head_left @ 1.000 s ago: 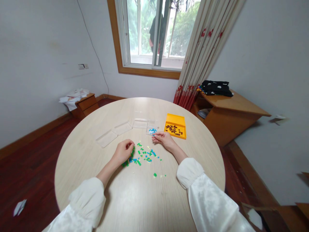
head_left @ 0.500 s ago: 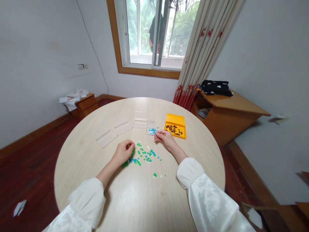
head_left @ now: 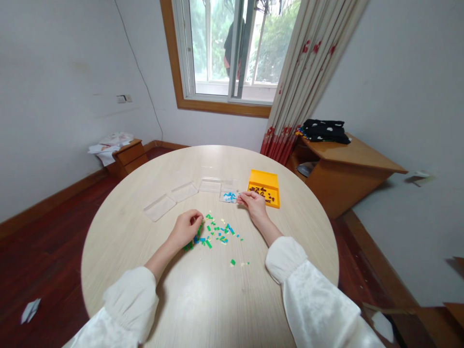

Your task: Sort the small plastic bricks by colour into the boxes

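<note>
Small green, blue and pale yellow building bricks (head_left: 217, 232) lie scattered on the round table (head_left: 217, 299). My left hand (head_left: 186, 228) rests at the left side of this pile, its fingers curled together; whatever is between them is too small to make out. Over the gap between a clear box with blue pieces (head_left: 229, 197) and the yellow box (head_left: 264, 178), my right hand (head_left: 253, 205) has its thumb and fingers pinched together. What the pinch holds, if anything, cannot be made out. Dark brown pieces (head_left: 258, 190) lie in the yellow box, partly behind my right hand.
Clear plastic boxes stand in an arc along the far side: one at left (head_left: 159, 208), another (head_left: 184, 192) beside it, a third (head_left: 210, 185) near the middle. A green brick (head_left: 232, 262) lies apart, nearer to me. A wooden desk (head_left: 348, 164) stands beyond the table at right.
My right hand has shifted slightly right, from the edge of the clear box with blue pieces toward the yellow box. My left hand has stayed in place.
</note>
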`<state>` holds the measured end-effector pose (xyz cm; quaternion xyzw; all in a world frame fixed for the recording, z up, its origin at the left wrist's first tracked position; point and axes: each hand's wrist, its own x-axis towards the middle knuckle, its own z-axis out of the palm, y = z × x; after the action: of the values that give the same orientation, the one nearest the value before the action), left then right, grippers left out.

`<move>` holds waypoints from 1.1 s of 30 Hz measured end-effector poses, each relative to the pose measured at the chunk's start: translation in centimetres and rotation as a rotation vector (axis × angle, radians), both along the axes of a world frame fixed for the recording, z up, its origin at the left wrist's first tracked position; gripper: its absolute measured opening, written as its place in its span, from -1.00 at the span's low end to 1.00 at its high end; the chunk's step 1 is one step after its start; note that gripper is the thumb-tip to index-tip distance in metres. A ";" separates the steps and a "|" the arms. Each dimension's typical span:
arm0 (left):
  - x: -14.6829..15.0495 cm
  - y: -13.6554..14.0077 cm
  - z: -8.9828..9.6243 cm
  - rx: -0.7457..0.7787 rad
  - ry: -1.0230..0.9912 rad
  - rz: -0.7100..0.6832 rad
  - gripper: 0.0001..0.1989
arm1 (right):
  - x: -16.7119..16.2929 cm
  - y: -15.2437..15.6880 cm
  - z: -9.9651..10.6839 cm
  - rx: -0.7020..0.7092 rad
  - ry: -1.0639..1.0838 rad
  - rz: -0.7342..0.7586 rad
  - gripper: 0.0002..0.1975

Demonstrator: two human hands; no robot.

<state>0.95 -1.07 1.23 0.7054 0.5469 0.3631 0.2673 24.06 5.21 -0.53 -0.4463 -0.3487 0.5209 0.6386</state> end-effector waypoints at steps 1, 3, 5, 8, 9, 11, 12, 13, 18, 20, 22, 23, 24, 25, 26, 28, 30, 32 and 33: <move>0.0 0.0 0.0 0.001 0.001 -0.003 -0.78 | 0.0 0.0 0.0 -0.011 0.003 0.006 -0.83; 0.0 0.0 0.1 0.004 -0.004 -0.006 -0.78 | -0.1 0.1 -0.1 -0.029 0.019 0.032 -0.86; 0.1 0.0 0.2 0.005 -0.004 -0.008 -0.78 | -0.2 0.1 -0.2 -0.033 0.031 0.062 -0.86; 0.0 0.0 0.1 -0.003 0.006 -0.013 -0.77 | -0.1 0.1 -0.2 -0.017 0.006 0.090 -0.84; 0.0 0.0 0.0 -0.003 0.011 -0.016 -0.77 | 0.0 0.0 0.0 -0.004 -0.020 0.105 -0.82; -0.1 0.1 -0.2 0.001 0.020 -0.021 -0.76 | 0.3 -0.2 0.3 0.030 -0.118 0.168 -0.79; -0.1 0.1 -0.3 0.004 0.024 -0.022 -0.76 | 0.5 -0.5 0.5 0.044 -0.188 0.223 -0.78; -0.1 0.1 -0.3 0.006 0.027 -0.024 -0.76 | 0.7 -0.7 0.7 0.052 -0.268 0.299 -0.77; -0.2 0.1 -0.4 0.006 0.027 -0.025 -0.77 | 1.5 -1.9 1.6 0.121 -0.626 0.762 -0.74; -0.1 0.1 -0.4 0.009 0.028 -0.026 -0.76 | 1.4 -2.1 1.8 0.180 -0.716 0.852 -0.75; -0.1 0.1 -0.3 0.010 0.033 -0.029 -0.76 | 1.3 -2.2 2.0 0.229 -0.782 0.910 -0.76; 0.0 0.1 -0.3 0.009 0.034 -0.030 -0.76 | 1.2 -2.2 2.1 0.251 -0.808 0.936 -0.77; 0.0 0.1 -0.3 0.007 0.034 -0.030 -0.76 | 1.1 -2.3 2.1 0.271 -0.830 0.958 -0.77; 0.0 0.1 -0.3 0.004 0.034 -0.031 -0.76 | 1.0 -2.3 2.2 0.286 -0.849 0.974 -0.78; 0.0 0.1 -0.4 0.002 0.033 -0.031 -0.76 | 0.9 -2.3 2.2 0.293 -0.867 0.981 -0.78; 0.0 0.2 -0.4 0.001 0.032 -0.030 -0.76 | 0.7 -2.3 2.1 0.290 -0.910 0.967 -0.78; -0.1 0.2 -0.5 0.007 0.032 -0.029 -0.76 | 0.5 -2.4 2.0 0.282 -0.945 0.942 -0.79; -0.1 0.3 -0.6 0.013 0.031 -0.029 -0.76 | 0.5 -2.3 1.9 0.280 -0.956 0.923 -0.80; -0.2 0.3 -0.6 0.014 0.030 -0.029 -0.76 | 0.5 -2.3 1.8 0.281 -0.949 0.915 -0.80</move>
<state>0.79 -0.81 0.63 0.7204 0.5381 0.3524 0.2593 24.53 2.89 1.30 -0.3466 -0.8101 0.4360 0.1830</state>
